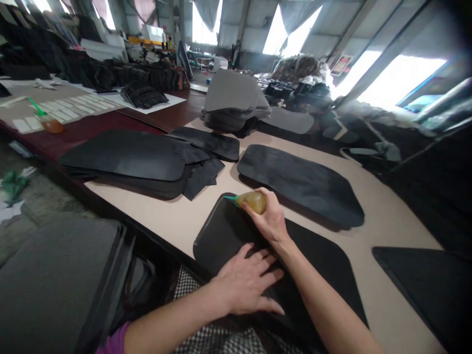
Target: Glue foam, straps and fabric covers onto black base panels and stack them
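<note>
My right hand (pixel 271 219) grips a small amber squeeze bottle (pixel 252 201) with a green nozzle pointing left, held over the far edge of a black rounded panel (pixel 224 231) lying on the beige tabletop. My left hand (pixel 245 285) lies flat with fingers spread on the near part of that same panel, pressing it down.
Another black panel (pixel 300 182) lies just beyond, a stack of black panels (pixel 129 160) to the left, one more (pixel 427 285) at the right. A pile of grey pieces (pixel 232 101) sits farther back. A second amber bottle (pixel 49 122) stands far left. A grey stack (pixel 55 275) sits below the table.
</note>
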The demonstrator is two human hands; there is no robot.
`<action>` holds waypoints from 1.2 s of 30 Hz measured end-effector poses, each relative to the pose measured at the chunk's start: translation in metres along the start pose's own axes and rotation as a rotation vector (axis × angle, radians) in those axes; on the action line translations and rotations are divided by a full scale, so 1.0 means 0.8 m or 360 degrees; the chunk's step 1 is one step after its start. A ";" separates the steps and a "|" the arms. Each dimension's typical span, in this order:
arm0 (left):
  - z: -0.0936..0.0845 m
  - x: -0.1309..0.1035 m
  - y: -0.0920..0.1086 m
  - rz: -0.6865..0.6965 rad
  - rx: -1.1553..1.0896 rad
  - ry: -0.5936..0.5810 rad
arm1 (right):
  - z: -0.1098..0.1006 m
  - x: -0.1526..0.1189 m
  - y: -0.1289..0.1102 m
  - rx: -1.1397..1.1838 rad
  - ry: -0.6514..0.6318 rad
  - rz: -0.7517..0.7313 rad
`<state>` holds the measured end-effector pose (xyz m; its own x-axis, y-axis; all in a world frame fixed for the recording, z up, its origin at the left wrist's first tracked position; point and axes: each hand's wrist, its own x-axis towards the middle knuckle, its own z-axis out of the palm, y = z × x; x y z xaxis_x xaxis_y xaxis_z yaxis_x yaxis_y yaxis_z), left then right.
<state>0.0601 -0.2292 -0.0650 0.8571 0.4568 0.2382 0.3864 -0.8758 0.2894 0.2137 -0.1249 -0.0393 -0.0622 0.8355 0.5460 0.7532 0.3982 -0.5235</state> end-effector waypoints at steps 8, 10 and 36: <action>0.011 0.001 0.002 0.0014 0.0007 0.0020 | -0.052 -0.010 0.031 -0.0129 0.0105 0.0092; 0.013 0.002 0.002 0.0014 0.0012 0.0016 | -0.081 -0.024 0.042 -0.0181 0.0090 0.0138; 0.026 0.013 0.004 0.0141 0.0458 -0.0033 | -0.335 -0.231 0.119 -0.0594 0.0483 0.0856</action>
<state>0.0772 -0.2306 -0.0807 0.8975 0.3758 0.2307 0.3878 -0.9217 -0.0074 0.4725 -0.3427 -0.0143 0.5241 0.7158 0.4616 0.8052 -0.2398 -0.5423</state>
